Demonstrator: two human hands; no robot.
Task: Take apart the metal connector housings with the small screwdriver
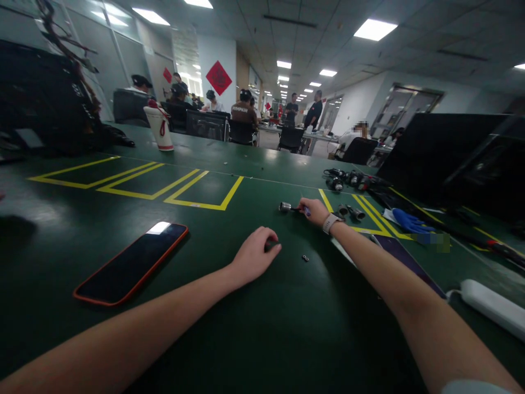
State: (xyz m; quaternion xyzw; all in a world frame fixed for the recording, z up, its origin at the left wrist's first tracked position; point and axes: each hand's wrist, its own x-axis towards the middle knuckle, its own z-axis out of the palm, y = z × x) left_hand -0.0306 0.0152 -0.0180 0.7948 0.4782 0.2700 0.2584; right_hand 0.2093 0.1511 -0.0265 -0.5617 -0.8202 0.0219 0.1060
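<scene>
My right hand (314,211), with a watch (330,222) on its wrist, is closed on a slim purple-and-dark tool (307,211). A dark shaft runs left from the fingers to a silver metal cylinder (284,207); whether it enters the cylinder or only touches it, I cannot tell. On the green table rests my left hand (254,256), fingers curled, thumb apart, nothing visible between them. Right of it lies a small metal piece (305,258). Two more metal cylinders, one dark (342,209) and one greyer (356,212), lie just beyond my right wrist.
A phone in an orange case (133,265) lies at left. Yellow tape (196,206) marks the table. To the right are a blue glove (410,220), a dark flat device (406,261), a white power strip (492,306) and black camera-like parts (338,180). A cup (159,128) stands far left.
</scene>
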